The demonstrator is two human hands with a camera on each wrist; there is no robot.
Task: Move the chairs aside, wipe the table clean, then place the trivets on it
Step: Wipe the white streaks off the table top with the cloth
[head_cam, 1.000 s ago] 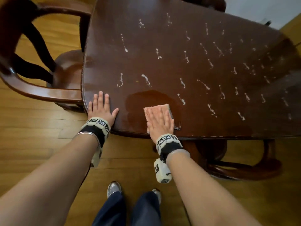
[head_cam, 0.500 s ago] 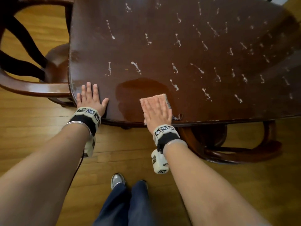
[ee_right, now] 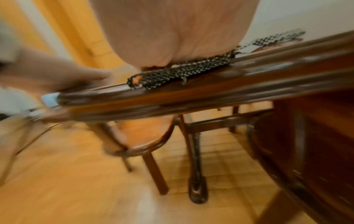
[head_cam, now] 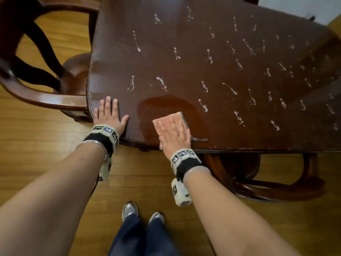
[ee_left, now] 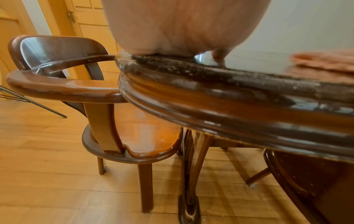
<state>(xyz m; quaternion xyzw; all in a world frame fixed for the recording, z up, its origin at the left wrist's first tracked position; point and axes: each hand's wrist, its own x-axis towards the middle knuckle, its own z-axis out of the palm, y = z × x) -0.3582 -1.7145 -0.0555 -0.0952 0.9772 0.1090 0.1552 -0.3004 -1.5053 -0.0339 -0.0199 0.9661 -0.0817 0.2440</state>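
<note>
Pink cloth (head_cam: 170, 120) lies pressed flat under the right hand (head_cam: 174, 134) at the table's (head_cam: 230, 141) near edge, the left hand (head_cam: 108, 115) resting open beside it; farther off, white streaks (head_cam: 204, 86) remain unwiped, no trivets visible.

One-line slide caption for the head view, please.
Right hand presses a pink cloth on the streaked table; left hand rests flat near its corner.
</note>
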